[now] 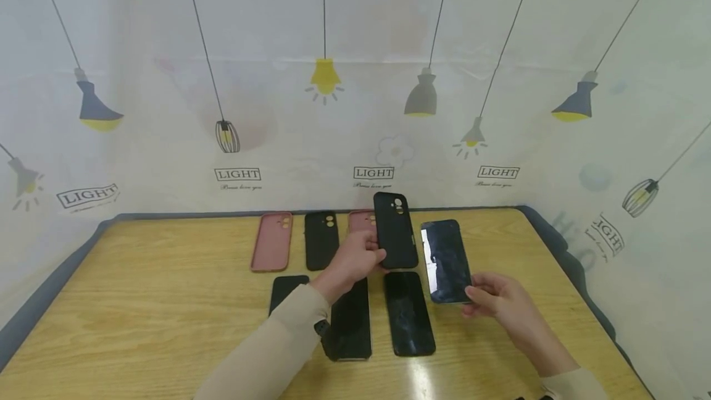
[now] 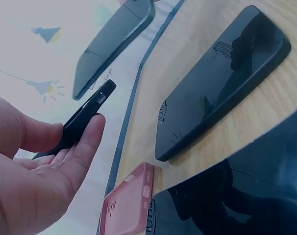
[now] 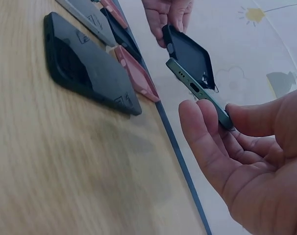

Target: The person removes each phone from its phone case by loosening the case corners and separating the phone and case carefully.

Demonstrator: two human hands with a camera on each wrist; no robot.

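My left hand [image 1: 355,258] pinches a black phone case [image 1: 395,233] between thumb and fingers, raised above the back of the table. The case's outer back, with camera cutouts, faces the head camera. To its right, my right hand [image 1: 500,307] holds a smartphone [image 1: 446,261] by its lower right corner, glossy screen towards the head camera. In the right wrist view, the phone's greenish bottom edge [image 3: 197,88] shows its port, and the hollow side of the case [image 3: 190,54] is visible behind it. Case and phone are apart in the head view.
On the wooden table [image 1: 166,289] lie a pink case [image 1: 272,242], a black case [image 1: 321,242] and a partly hidden pink case [image 1: 361,221]. Nearer lie three dark phones: one at right [image 1: 410,313], one in the middle [image 1: 351,326], one at left [image 1: 286,289] behind my left arm.
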